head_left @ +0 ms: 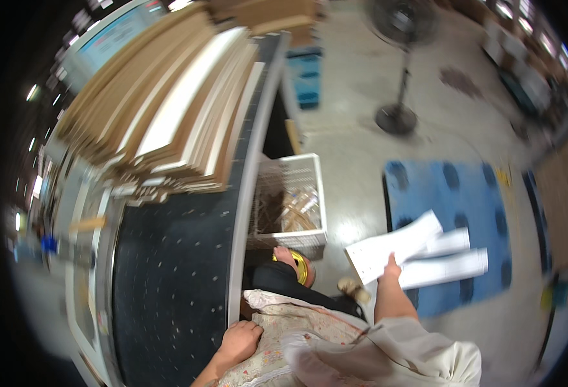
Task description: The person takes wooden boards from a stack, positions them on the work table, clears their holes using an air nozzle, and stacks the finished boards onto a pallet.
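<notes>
My right hand reaches out to the right, its thumb on top of a flat white sheet. This sheet tilts over the near part of a blue pallet. Two more narrow white pieces show beside and under it; whether they are in my grip or lie on the pallet, I cannot tell. My left hand rests with curled fingers against my flowered apron, by the edge of the black worktable. Nothing shows in it.
A tall stack of brown and white cardboard strips stands on the worktable's far part. Beside the table, a white plastic crate holds crumpled wrapping. My foot is by a round yellow object. Farther off stands a black pedestal fan.
</notes>
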